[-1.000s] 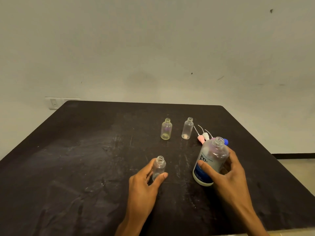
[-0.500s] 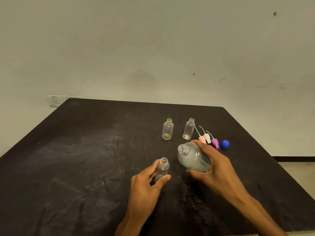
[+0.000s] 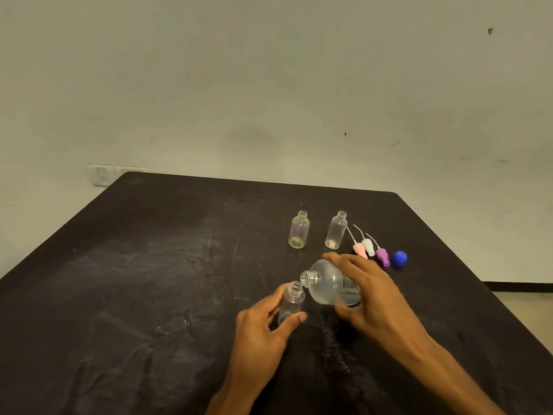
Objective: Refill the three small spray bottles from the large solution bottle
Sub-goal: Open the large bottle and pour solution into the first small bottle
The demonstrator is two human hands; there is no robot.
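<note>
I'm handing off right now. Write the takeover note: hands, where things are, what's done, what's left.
Left hand grips the near small bottle, upright on the table.
Right hand holds the large bottle tilted, its mouth just above that bottle's neck.
Two other small bottles stand open behind; three spray tops and blue cap lie to their right.
Done: everything uncapped.
Left: filling, recapping.

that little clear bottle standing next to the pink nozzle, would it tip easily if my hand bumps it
Probably yes. The small bottle stands tall and narrow, uncapped, and looks nearly empty, so it is likely light and easy to topple. Being round, it would likely roll across the table, perhaps into the pink nozzle beside it. It looks like stiff plastic, so probably not fragile.
</note>
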